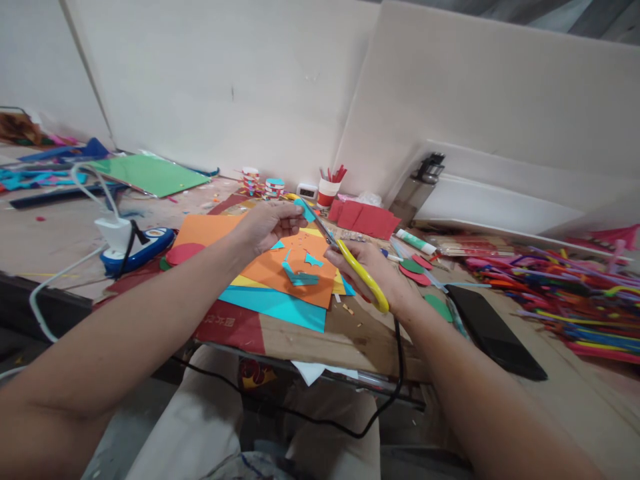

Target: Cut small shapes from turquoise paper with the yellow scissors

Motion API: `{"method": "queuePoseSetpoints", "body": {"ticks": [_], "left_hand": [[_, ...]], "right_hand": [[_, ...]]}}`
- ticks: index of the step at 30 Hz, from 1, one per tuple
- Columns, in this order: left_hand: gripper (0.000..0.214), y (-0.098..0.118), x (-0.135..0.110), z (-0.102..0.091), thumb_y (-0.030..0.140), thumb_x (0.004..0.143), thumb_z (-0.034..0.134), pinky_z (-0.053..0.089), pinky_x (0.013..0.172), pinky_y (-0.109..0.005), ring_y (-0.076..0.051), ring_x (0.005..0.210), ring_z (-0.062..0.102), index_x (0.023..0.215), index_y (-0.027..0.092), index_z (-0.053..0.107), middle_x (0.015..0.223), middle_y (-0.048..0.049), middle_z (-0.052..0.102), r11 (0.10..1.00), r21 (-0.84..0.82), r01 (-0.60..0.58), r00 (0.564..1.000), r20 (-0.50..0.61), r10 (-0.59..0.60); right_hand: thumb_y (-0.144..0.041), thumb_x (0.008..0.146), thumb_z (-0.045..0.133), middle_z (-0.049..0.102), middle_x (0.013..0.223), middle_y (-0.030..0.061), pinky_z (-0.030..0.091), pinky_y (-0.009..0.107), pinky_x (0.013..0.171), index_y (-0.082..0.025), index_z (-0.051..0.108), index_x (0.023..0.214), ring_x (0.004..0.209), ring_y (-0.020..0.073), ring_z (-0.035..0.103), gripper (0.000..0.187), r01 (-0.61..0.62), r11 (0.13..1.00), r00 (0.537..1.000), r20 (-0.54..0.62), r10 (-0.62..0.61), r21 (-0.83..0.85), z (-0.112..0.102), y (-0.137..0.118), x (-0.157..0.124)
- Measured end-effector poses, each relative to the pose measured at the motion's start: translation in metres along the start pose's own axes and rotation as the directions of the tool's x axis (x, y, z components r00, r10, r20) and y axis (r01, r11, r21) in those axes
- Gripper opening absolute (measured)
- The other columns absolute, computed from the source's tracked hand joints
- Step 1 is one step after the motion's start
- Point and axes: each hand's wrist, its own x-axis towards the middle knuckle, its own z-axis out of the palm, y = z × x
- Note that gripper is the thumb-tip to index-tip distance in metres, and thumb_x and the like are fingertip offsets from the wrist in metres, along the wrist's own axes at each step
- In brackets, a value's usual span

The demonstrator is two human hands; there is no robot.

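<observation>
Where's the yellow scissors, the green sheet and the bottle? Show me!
Yellow scissors [355, 264]: head view, on the yellow handle.
Green sheet [153, 175]: head view, middle of its flat face.
Bottle [413, 198]: head view, on its body, below the black top.

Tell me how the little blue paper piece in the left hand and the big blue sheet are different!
Size: the blue paper piece is small, while the blue sheet is much bigger.
Place: the blue paper piece is held up in the left hand, by the yellow-handled scissors; the blue sheet lies flat, partly covered by orange paper.
Both are light blue.
</observation>
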Motion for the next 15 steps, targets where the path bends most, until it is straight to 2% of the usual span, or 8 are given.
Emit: {"method": "queuePoseSetpoints", "body": {"ticks": [8, 15], "left_hand": [[0.003, 0.0007, -0.0003, 0.001, 0.012, 0.07, 0.066, 0.048, 0.061, -0.022, -0.009, 0.057, 0.061, 0.07, 0.012, 0.062, 0.063, -0.0008, 0.065, 0.999, -0.023, 0.024, 1.0, -0.008, -0.025], [0.003, 0.0024, -0.0004, 0.0025, 0.011, 0.072, 0.064, 0.048, 0.061, -0.022, -0.009, 0.057, 0.062, 0.07, 0.012, 0.061, 0.062, -0.0009, 0.065, 0.998, -0.025, 0.064, 0.997, -0.04, -0.065]], "right_hand": [[-0.057, 0.084, 0.051, 0.042, 0.054, -0.0041, 0.029, 0.023, 0.047, -0.017, 0.053, 0.073, 0.048, 0.0082, 0.035, 0.042, 0.021, 1.0, 1.0, -0.015, -0.021, -0.023, 0.0007, 0.0025, 0.0012], [-0.059, 0.084, 0.049, 0.04, 0.054, -0.0041, 0.028, 0.023, 0.048, -0.018, 0.049, 0.067, 0.047, 0.0078, 0.034, 0.044, 0.004, 0.999, 0.999, -0.032, -0.006, -0.051, 0.0027, -0.0023, 0.0002]]}}
